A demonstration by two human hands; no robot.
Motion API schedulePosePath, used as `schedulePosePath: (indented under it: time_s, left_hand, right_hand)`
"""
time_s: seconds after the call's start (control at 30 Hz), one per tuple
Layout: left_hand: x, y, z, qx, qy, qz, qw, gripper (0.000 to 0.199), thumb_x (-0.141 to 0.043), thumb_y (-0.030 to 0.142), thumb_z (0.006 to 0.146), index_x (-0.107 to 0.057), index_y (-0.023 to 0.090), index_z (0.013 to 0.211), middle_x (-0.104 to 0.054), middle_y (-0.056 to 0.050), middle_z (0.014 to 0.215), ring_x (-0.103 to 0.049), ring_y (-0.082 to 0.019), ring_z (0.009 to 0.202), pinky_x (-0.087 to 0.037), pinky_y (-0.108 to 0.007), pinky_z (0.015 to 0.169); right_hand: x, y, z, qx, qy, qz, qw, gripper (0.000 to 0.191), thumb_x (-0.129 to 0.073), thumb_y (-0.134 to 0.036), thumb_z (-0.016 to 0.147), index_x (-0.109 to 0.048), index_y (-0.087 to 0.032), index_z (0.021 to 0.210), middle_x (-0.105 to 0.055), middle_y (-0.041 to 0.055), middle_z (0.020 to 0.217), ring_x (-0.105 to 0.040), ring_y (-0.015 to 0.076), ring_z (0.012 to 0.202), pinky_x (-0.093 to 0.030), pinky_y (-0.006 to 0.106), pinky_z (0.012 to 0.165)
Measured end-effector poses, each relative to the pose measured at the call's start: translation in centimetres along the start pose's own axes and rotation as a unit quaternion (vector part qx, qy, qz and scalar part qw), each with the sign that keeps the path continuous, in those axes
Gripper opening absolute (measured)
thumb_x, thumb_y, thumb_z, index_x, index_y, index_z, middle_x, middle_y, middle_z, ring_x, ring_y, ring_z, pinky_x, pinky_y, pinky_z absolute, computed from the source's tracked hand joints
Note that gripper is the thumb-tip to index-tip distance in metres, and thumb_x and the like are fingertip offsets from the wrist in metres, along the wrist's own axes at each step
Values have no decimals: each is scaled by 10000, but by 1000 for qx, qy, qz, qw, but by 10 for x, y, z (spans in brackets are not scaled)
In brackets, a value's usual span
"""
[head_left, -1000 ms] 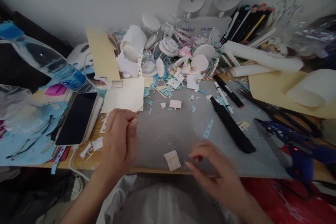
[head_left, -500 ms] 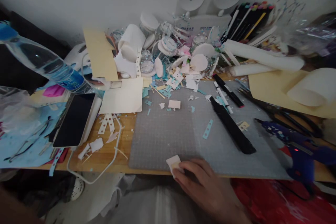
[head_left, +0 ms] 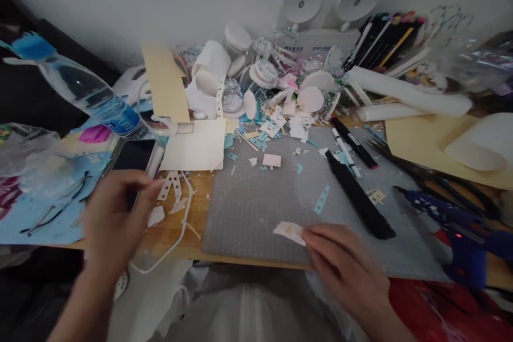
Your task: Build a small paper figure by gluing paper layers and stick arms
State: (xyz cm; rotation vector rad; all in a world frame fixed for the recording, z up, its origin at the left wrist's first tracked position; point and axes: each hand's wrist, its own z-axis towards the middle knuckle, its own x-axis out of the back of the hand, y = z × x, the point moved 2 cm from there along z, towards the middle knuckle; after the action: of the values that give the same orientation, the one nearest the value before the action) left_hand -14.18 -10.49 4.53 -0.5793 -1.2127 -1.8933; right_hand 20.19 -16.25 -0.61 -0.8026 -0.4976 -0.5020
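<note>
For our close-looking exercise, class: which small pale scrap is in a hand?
The curved scrap near the mat's front edge, pinched by the right hand; the flat pinkish scrap farther back lies untouched.

Water bottle (head_left: 90, 91) at left, glasses (head_left: 60, 214) on a blue sheet (head_left: 16, 232), two white discs (head_left: 302, 4) before the wall (head_left: 160, 0), pens (head_left: 387, 43) at upper right, red bag (head_left: 433, 310) below the tabletop (head_left: 168, 230)

Paper (head_left: 289, 232): small, whitish piece with a faint yellowish-tan patch on its upper face
Paper's state: bent into a shallow curve, pinched at its right end
Paper's pose: long way roughly sideways, left end free, sloping slightly down to the right
Paper's place: over the front part of the grey mat (head_left: 256, 203), near its front edge; contact unclear
</note>
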Motion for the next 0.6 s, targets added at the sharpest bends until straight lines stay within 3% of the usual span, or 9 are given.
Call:
schedulePosePath:
  time_s: [0.03,0.1,0.17,0.2,0.33,0.4,0.6]
  left_hand:
    - [-22,11,6,-22,-31,6,999,61,-694,209,845,-635,202,831,-653,9,806,-616,-173,772,-477,-331,754]
    - [-57,35,11,-60,-60,-6,996,223,-651,249,873,-611,204,658,-659,11,711,-612,-180,730,-449,-362,773]
    - [-79,56,10,-70,-107,-57,990,357,-512,240,946,-624,200,610,-697,-38,780,-620,-212,809,-446,-398,797]
    - [-84,65,7,-67,-127,-94,985,335,-480,241,960,-673,205,689,-715,-53,870,-627,-223,885,-447,-414,844]
    - [-90,89,-10,-20,-253,-296,921,242,-576,319,931,-665,221,1133,-702,-74,1125,-635,-213,1033,-500,-370,884]
    - [-91,94,-17,12,-290,-353,890,307,-680,331,870,-650,217,1154,-720,-65,1077,-655,-202,969,-526,-341,848]
    - [-93,92,-22,95,-298,-418,853,236,-762,204,802,-695,212,1028,-736,-32,955,-665,-152,882,-537,-263,821]
  right_hand:
    - [0,1,-1,-6,-4,1,1000,459,-551,-48,884,-589,-291,1271,-684,47,996,-681,191,889,-600,310,755]
    - [-3,3,-4,-22,-3,8,1000,433,-546,-49,888,-589,-273,1256,-675,67,1027,-676,204,923,-599,333,773]
    - [-6,2,-6,-32,11,15,999,394,-546,-62,892,-603,-273,1219,-680,64,1005,-681,203,890,-601,333,744]
    - [-8,1,-5,-34,18,17,999,375,-548,-65,892,-612,-275,1197,-684,58,985,-685,198,865,-602,325,727]
    - [-11,-3,3,-42,25,32,998,342,-553,-61,884,-620,-263,1152,-693,47,952,-690,184,842,-603,300,722]
    - [-11,-5,7,-43,20,39,998,338,-547,-58,886,-614,-258,1151,-688,49,958,-685,179,858,-601,293,737]
    - [-12,-5,10,-27,0,58,998,383,-530,-21,874,-597,-229,1188,-677,63,1014,-671,178,927,-589,298,802]
